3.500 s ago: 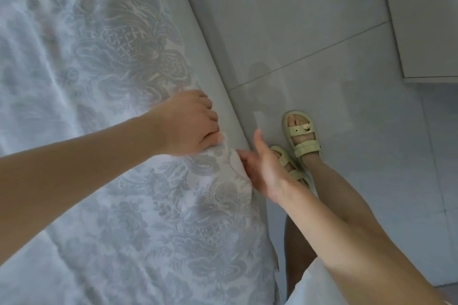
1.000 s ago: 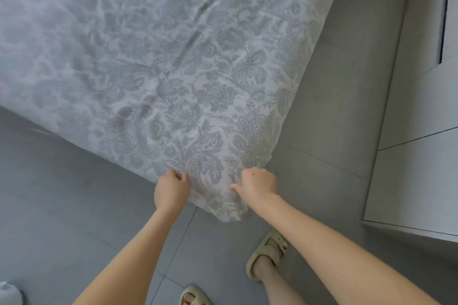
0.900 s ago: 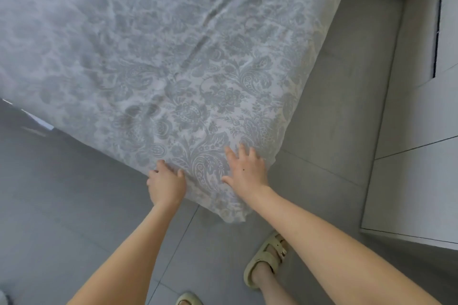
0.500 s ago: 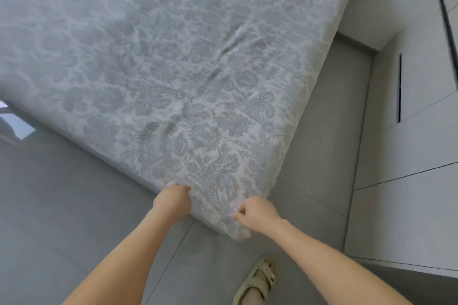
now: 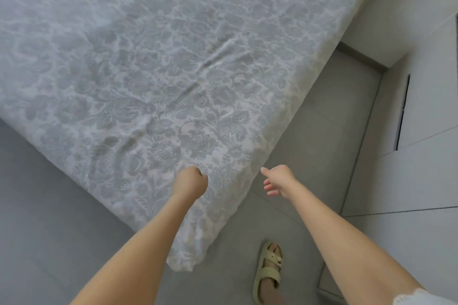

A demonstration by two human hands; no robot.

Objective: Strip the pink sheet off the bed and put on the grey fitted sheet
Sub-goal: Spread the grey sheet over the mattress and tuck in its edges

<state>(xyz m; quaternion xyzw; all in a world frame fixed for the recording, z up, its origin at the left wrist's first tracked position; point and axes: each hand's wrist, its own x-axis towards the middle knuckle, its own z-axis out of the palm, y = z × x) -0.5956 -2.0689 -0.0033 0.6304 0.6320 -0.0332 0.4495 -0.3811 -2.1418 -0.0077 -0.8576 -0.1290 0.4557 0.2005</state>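
Up close, the left grip (image 5: pixel 192 181) is clenched into a fist over the grey fitted sheet (image 5: pixel 173 69), near the bed's nearest corner; whether cloth is caught inside it I cannot tell. The right grip (image 5: pixel 277 181) hangs released, fingers loose, above the floor (image 5: pixel 309 143) just beside the mattress edge. The sheet covers the bed top, wrinkled through the middle. One sandal (image 5: pixel 269 270) stands on the floor.

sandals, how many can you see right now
1: a sandal on the floor, right of the bed's near corner. A second may be out of frame.
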